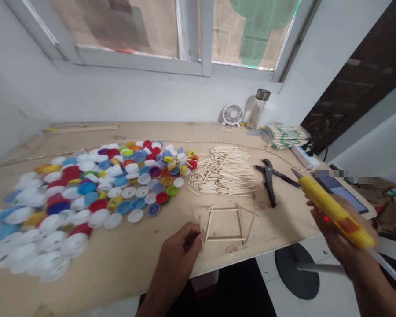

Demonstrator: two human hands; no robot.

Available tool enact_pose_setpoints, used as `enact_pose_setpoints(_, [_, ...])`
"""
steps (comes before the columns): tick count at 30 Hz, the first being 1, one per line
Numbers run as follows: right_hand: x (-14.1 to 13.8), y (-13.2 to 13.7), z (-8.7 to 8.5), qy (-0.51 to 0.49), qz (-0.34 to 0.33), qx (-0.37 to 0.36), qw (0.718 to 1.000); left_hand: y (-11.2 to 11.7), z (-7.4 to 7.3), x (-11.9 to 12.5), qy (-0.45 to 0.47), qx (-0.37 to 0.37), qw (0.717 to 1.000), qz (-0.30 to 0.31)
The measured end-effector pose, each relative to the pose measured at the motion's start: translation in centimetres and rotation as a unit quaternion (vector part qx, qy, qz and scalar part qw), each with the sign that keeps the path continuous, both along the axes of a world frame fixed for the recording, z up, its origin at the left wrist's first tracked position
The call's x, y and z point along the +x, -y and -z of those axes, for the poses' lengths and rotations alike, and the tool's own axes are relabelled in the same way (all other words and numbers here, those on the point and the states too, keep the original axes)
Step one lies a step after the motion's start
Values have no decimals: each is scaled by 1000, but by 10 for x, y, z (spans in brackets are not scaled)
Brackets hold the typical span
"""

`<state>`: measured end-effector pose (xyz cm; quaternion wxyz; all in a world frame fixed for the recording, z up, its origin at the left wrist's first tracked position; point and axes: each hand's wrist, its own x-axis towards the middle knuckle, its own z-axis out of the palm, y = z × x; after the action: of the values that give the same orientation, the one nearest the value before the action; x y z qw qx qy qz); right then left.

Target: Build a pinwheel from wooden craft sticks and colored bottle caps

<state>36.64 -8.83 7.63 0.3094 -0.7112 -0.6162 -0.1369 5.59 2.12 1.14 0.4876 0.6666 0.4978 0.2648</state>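
My left hand [182,250] rests on the wooden table [128,259] near its front edge, fingers curled in a pinch at the left corner of a small square frame of thin wooden sticks [225,223]. My right hand [341,233] is off the table's right edge, wrapped round a yellow glue gun [333,211] whose nozzle points up and left, well away from the frame. Behind the frame lies a pile of loose wooden sticks [222,171].
Several coloured and white bottle caps [86,193] cover the table's left half. Black pliers [269,176] lie right of the stick pile. A small white fan [232,114], a glass bottle [259,108], a packet of sticks [285,135] and a phone [341,190] sit at the right.
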Motion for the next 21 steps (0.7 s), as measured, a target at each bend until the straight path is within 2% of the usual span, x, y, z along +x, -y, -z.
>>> enact_pose_setpoints(4, [42, -38, 22, 166, -16, 2, 986, 1, -3, 0, -14, -5, 1000, 1])
enact_pose_setpoints(9, [73, -69, 46, 228, -42, -51, 971, 0, -3, 1, -12, -15, 1000, -1])
enact_pose_setpoints(15, [78, -86, 48, 267, -59, -115, 955, 0, -1, 0, -13, -8, 1000, 6])
enact_pose_setpoints(21, [85, -89, 51, 287, -74, -148, 944, 1, 0, -1, -6, -5, 1000, 5])
